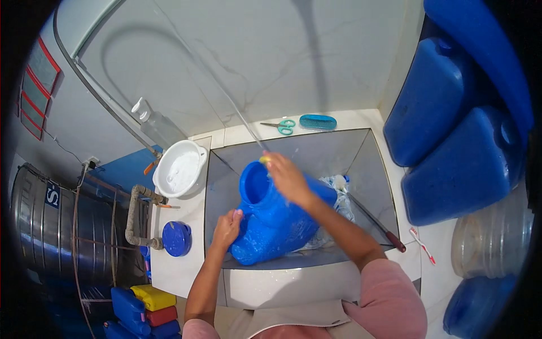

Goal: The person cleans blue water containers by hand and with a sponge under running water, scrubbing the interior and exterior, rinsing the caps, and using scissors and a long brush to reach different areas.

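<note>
A wet blue plastic jug [275, 233] with a wide round mouth lies tilted in a grey tiled basin [364, 156]. My left hand [228, 226] grips the jug at its left side, below the mouth. At the right rim of the mouth, my right hand [286, 176] holds a yellow sponge [264, 159], mostly hidden by the fingers. Just above that hand ends a thin clear hose [237, 110] hanging from the top; whether the hand touches it I cannot tell. Behind the jug lie wet whitish plastic material [342, 203] and a brush with a dark red handle [396, 241].
Green-handled scissors [284, 126] and a teal scrub brush [317, 122] lie on the back ledge. Left are a white bowl [180, 169], a blue lid [176, 238], a pump bottle [159, 127] and pipes [133, 212]. Right are blue jugs [457, 169] and a toothbrush [422, 245].
</note>
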`<state>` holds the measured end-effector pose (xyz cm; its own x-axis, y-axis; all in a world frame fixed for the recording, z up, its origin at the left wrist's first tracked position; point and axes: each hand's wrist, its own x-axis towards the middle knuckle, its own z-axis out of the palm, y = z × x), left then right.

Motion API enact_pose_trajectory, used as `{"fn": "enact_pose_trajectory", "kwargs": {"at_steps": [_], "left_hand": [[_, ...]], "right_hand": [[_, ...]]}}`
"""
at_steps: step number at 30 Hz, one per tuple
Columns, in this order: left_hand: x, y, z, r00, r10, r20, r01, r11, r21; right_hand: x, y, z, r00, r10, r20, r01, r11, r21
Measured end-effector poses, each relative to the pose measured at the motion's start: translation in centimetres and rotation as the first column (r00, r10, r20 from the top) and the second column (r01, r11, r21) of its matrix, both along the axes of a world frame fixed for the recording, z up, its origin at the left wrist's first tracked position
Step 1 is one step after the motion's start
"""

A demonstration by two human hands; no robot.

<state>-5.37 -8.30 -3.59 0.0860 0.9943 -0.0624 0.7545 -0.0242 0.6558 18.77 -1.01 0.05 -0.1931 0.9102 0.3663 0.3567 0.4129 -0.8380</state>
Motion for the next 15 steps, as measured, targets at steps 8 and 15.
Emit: {"fn": "enact_pose_trajectory", "kwargs": {"at_steps": [8, 15], "left_hand": [[5.8, -2.5, 3.3, 0.701, -0.526, -0.482, 0.690, 0.672, 0.269], [8.6, 2.2, 5.2, 0.533, -0.642, -0.552, 0.843, 0.456, 0.284]], "right_hand": [[13.3, -1.7, -8.3, 0.935, 0.347, -0.072, -0.275, 0.582, -0.765], [12.1, -4.1, -4.6, 0.935, 0.267, -0.235, -0.348, 0.551, -0.758]]}}
